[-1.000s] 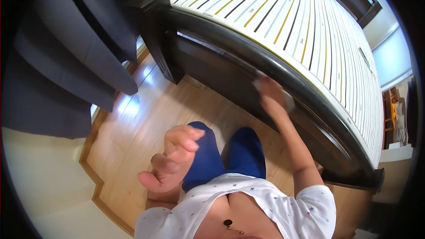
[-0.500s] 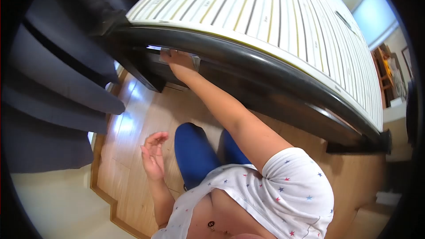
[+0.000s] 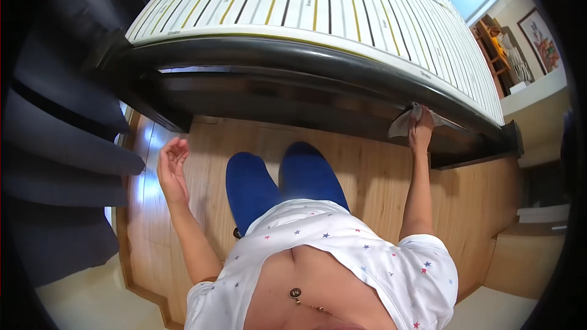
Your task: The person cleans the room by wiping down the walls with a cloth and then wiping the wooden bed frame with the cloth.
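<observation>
My right hand (image 3: 422,123) grips a pale grey cloth (image 3: 402,124) and presses it against the dark wooden bed frame (image 3: 275,54), toward the right end of the footboard. Part of the cloth hangs loose to the left of my fingers. My left hand (image 3: 173,162) is raised over the floor at the left, palm turned inward, fingers loosely curled and apart, with nothing in it. Above the frame lies a mattress (image 3: 342,9) with a striped white cover.
Dark curtains (image 3: 58,165) hang along the left side. Wood flooring (image 3: 379,177) lies around my knees. Beyond the bed at the right stand a shelf with objects (image 3: 504,55) and a framed picture (image 3: 541,40). A light wooden cabinet (image 3: 520,263) is at the lower right.
My right hand has travelled with the cloth from the left end of the footboard to its right end. My left hand stays raised and empty; my view has shifted to the right.
</observation>
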`<control>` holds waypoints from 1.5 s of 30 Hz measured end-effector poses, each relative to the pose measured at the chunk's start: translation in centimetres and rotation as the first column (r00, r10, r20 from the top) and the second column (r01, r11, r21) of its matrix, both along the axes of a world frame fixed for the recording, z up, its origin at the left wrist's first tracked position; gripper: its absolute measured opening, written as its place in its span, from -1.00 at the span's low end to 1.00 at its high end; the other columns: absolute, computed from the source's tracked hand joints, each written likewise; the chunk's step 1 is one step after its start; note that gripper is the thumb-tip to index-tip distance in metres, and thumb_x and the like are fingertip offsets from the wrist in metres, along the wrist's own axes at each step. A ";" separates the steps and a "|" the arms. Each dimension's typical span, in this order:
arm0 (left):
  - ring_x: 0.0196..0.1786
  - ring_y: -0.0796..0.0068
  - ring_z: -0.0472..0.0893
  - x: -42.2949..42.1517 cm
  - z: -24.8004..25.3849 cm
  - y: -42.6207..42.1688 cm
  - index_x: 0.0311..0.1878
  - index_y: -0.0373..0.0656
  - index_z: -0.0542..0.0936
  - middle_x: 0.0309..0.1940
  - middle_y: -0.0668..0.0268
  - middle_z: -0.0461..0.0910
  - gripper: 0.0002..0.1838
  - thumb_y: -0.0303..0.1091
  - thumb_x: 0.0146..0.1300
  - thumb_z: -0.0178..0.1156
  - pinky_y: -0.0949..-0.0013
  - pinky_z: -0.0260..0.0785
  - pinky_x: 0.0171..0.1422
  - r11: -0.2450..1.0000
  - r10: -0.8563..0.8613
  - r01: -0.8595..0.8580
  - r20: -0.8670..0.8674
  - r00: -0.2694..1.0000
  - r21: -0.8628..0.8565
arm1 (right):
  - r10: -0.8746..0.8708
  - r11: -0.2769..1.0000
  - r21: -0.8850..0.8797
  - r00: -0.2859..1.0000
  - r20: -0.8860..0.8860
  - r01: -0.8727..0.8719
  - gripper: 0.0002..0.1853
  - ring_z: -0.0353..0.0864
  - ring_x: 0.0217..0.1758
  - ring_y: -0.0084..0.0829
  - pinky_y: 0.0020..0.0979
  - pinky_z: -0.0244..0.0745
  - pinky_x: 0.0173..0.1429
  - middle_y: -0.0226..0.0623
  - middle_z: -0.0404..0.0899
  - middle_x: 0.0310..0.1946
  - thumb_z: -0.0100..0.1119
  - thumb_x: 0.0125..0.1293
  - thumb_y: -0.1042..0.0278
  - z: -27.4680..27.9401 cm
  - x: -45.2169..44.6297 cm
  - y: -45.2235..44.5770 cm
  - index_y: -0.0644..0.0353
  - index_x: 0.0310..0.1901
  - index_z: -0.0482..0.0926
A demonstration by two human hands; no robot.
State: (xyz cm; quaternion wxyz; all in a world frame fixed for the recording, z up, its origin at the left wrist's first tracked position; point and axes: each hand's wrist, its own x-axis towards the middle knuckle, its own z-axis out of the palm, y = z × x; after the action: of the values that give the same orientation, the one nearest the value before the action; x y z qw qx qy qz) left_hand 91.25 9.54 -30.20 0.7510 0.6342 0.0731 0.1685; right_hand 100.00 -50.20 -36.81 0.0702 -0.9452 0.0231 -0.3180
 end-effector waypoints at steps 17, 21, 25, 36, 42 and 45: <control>0.02 0.25 0.49 22.9 6.2 -2.4 -0.13 -0.09 0.61 -0.13 0.27 0.60 -0.59 -0.06 0.40 -0.18 0.18 0.10 0.25 0.025 -0.087 -0.279 0.281 0.956 0.960 | 0.611 0.783 -0.157 0.792 0.013 -0.602 -0.38 0.14 0.36 -0.26 -0.10 0.17 0.29 -0.41 0.18 0.32 0.05 0.11 0.37 -1.5 7.8 34.3 -0.26 0.26 0.30; -0.02 0.28 0.50 23.0 6.0 -2.4 -0.13 -0.08 0.62 -0.14 0.29 0.61 -0.60 -0.08 0.39 -0.16 0.19 0.11 0.24 0.031 -0.088 -0.305 0.306 0.948 0.952 | 0.690 0.701 -0.059 0.697 -0.197 -0.711 -0.44 0.17 0.38 -0.43 -0.25 0.47 0.08 -0.64 0.25 0.29 0.01 0.09 0.45 -9.2 6.8 24.4 -0.26 0.18 0.40; -0.03 0.32 0.50 22.9 5.5 -2.5 -0.15 -0.05 0.63 -0.19 0.33 0.62 -0.62 -0.09 0.38 -0.15 0.21 0.10 0.25 0.060 -0.096 -0.382 0.387 0.917 0.922 | 0.126 0.990 -0.001 0.875 -0.468 -0.143 -0.46 0.28 0.28 -0.11 -0.04 0.19 0.30 -0.02 0.34 0.17 0.03 0.09 0.31 -9.5 0.7 13.0 0.34 0.14 0.35; -0.08 0.35 0.51 23.0 5.5 -3.6 -0.23 -0.01 0.64 -0.27 0.38 0.62 -0.66 -0.10 0.35 -0.11 0.21 0.11 0.25 0.040 -0.029 -0.458 0.459 0.888 0.888 | -0.190 0.928 0.356 0.959 0.210 0.106 -0.46 -0.13 0.48 -0.04 -0.21 -0.20 0.48 0.02 0.00 0.39 -0.14 0.29 0.51 -4.3 1.3 10.4 0.16 0.33 0.18; -0.10 0.36 0.52 23.0 5.5 -3.4 -0.23 -0.04 0.63 -0.27 0.37 0.62 -0.66 -0.11 0.35 -0.11 0.21 0.13 0.23 0.029 -0.035 -0.460 0.461 0.887 0.887 | 0.243 0.960 0.162 0.968 -0.066 -0.229 -0.31 0.03 0.41 -0.07 -0.03 -0.23 0.47 -0.15 0.16 0.31 -0.04 -0.02 0.52 -0.8 4.7 27.5 0.06 0.28 0.26; -0.02 0.38 0.52 22.8 5.5 -3.1 -0.16 0.00 0.64 -0.19 0.38 0.63 -0.63 -0.09 0.38 -0.17 0.25 0.11 0.24 -0.004 -0.035 -0.402 0.402 0.915 0.915 | 0.502 0.865 0.039 0.863 -0.055 -0.500 -0.31 0.03 0.42 -0.10 -0.03 -0.10 0.44 -0.28 0.19 0.32 0.09 -0.03 0.47 -0.2 5.7 32.9 -0.05 0.26 0.31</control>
State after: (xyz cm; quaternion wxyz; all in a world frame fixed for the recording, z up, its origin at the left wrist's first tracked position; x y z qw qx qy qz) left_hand 114.06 6.45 -24.69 0.0642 0.9227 -0.1001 0.3667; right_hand 105.66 -17.26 -37.04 0.1604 -0.9275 -0.2171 -0.2586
